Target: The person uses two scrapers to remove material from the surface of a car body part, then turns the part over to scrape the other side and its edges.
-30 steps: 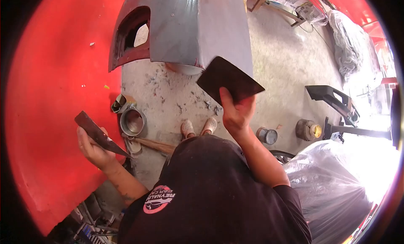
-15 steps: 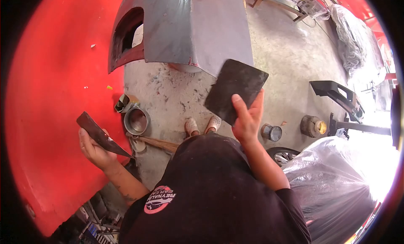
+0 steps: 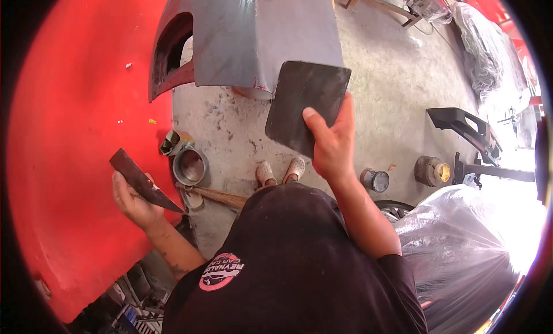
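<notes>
1 dark rectangular plate (image 3: 308, 95) is gripped in my right hand (image 3: 335, 142), thumb laid on its near face, fingers closed behind; my right forearm (image 3: 366, 210) slants forward and inward, so the plate overlaps my view of the grey panel (image 3: 230, 40). My left hand (image 3: 137, 206), out to the side before the red panel (image 3: 75, 161), is closed on 1 curved dark strip (image 3: 137, 176), tilted.

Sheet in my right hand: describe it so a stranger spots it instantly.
Find the grey panel up top. Over its lower-right corner, the right hand holds the dark sheet. Its broad face shows, whereas the other sheet, in the left hand, looks far narrower.
</notes>
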Action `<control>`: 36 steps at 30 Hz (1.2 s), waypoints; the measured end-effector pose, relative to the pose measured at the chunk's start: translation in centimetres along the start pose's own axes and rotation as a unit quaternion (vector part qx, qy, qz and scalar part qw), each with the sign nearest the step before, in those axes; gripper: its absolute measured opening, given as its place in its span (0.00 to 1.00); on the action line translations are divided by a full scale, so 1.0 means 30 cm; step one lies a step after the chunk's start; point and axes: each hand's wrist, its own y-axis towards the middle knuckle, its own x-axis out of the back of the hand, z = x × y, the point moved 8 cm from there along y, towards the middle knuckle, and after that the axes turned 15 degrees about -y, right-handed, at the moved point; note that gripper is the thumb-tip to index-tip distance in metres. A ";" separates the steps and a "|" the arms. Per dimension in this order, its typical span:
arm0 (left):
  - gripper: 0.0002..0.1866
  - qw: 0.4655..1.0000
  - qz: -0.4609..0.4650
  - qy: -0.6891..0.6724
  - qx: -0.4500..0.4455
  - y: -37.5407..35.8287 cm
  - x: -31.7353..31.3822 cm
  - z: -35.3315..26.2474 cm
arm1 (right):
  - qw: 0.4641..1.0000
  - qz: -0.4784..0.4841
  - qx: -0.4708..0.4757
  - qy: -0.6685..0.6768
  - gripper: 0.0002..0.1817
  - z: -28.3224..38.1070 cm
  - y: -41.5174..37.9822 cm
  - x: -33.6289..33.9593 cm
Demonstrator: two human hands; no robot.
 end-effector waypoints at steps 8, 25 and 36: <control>0.13 0.998 0.056 -0.019 0.026 0.005 0.021 0.030 | 0.996 0.029 -0.059 0.063 0.18 -0.011 0.039 -0.013; 0.14 1.000 -0.025 0.014 0.002 -0.024 0.002 0.004 | 0.989 0.044 0.039 -0.138 0.17 0.153 0.032 -0.067; 0.14 0.999 0.015 0.039 -0.015 0.021 0.044 0.023 | 0.969 0.047 0.128 -0.208 0.18 0.211 0.082 -0.114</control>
